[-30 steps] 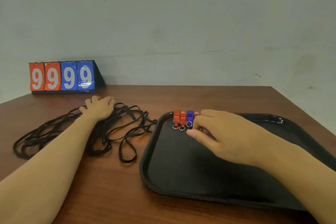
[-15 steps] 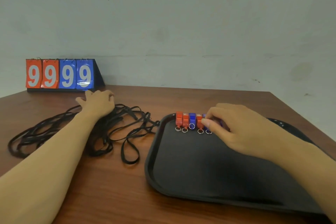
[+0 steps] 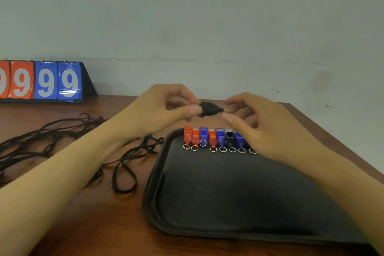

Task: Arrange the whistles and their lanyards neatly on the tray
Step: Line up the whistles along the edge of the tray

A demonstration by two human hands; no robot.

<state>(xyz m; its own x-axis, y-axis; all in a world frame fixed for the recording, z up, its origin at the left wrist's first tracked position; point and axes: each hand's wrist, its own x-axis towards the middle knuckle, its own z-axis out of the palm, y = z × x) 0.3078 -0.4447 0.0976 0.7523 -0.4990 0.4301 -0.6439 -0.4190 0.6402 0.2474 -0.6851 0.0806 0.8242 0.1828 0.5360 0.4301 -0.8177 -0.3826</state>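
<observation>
A black tray point(image 3: 239, 197) lies on the wooden table. Along its far edge stands a row of several whistles point(image 3: 214, 137), orange, blue and one black, each with a small metal ring at its near end. My left hand point(image 3: 164, 110) and my right hand point(image 3: 257, 124) are raised above that row and pinch a small black bundle point(image 3: 209, 108) between them, the left at its left end, the right fingertips at its right tip. My right hand hides the row's right end. A tangle of black lanyards point(image 3: 62, 143) lies on the table left of the tray.
A flip scoreboard point(image 3: 43, 81) showing 9s on orange and blue cards stands at the table's far left against the wall. The table's right edge point(image 3: 332, 141) runs close behind the tray. One lanyard loop point(image 3: 124, 178) lies just left of the tray's rim.
My left hand left the lanyard pile and rose to the middle. My right hand lifted off the whistle row. Both now pinch a small black bundle above the whistles.
</observation>
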